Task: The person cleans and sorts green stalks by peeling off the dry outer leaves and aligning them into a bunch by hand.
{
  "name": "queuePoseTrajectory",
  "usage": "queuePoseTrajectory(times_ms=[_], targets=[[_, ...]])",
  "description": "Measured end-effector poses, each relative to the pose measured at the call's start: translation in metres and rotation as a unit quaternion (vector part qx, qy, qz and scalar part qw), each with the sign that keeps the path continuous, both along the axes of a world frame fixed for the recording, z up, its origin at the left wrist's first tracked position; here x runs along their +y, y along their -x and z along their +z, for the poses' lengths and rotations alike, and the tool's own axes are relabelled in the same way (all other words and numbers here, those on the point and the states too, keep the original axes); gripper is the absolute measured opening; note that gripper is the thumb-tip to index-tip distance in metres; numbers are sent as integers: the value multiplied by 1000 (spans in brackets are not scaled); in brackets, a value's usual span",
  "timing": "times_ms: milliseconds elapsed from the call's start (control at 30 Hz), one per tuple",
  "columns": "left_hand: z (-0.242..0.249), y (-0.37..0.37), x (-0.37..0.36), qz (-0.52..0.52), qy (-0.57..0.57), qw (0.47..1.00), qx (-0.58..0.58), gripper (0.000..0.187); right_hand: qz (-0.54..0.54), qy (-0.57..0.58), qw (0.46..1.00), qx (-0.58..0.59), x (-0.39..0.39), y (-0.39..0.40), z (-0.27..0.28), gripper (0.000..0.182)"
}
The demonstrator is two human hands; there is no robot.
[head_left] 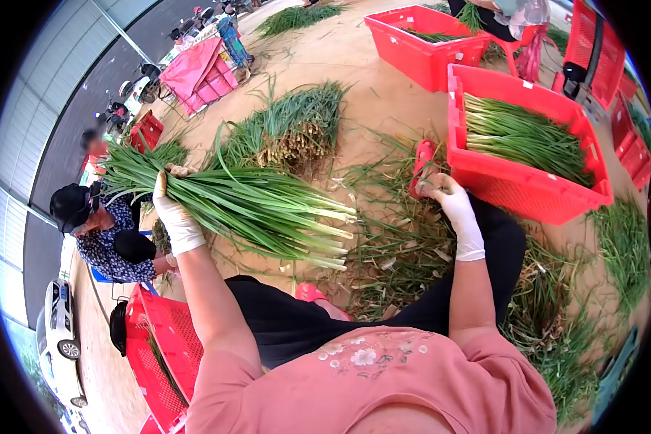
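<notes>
My left hand (175, 217), in a white glove with bare fingertips, is closed round a large bunch of garlic chives (267, 210). The leaves fan out to the left and the pale stem ends point right. My right hand (452, 204), gloved the same way, is over my right knee beside a red sandal (424, 155). Its fingers are bent and pressed together; whether they hold anything small I cannot make out. A pile of untrimmed chives (289, 126) with brown root ends lies beyond the bunch.
A red crate (528, 184) with trimmed chives stands at right, another red crate (419, 61) behind it. Loose leaf scraps (401, 267) cover the ground between my legs. A person in a dark cap (71, 206) sits at left, near red crates (170, 325). Another person sits at upper right.
</notes>
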State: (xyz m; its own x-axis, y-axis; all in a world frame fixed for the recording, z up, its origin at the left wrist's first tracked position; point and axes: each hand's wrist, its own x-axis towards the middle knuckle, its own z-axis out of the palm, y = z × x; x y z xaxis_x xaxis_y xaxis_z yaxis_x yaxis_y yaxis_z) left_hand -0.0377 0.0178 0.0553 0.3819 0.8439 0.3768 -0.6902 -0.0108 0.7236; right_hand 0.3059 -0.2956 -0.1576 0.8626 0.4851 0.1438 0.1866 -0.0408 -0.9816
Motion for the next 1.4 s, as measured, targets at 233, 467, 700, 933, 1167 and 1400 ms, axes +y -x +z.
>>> queuePoseTrajectory(times_ms=[233,467,700,933,1167,1400], targets=[[-1,-1,-8,-48,-5,998,-45,20,471,173,864,49,37,79,81,34],[0,-12,-22,-9,1,999,-45,21,438,89,895,7,76,124,35,36],[-15,-16,-18,-3,19,1000,-16,20,352,-42,929,110,97,140,23,37],[-22,-31,-39,-33,59,998,-11,20,260,-68,953,-138,94,152,39,12],[-39,-33,-37,-47,60,996,-38,17,360,-29,906,-222,73,148,56,16],[-53,-38,-44,-73,109,990,-59,23,364,-103,924,-62,80,165,39,12]])
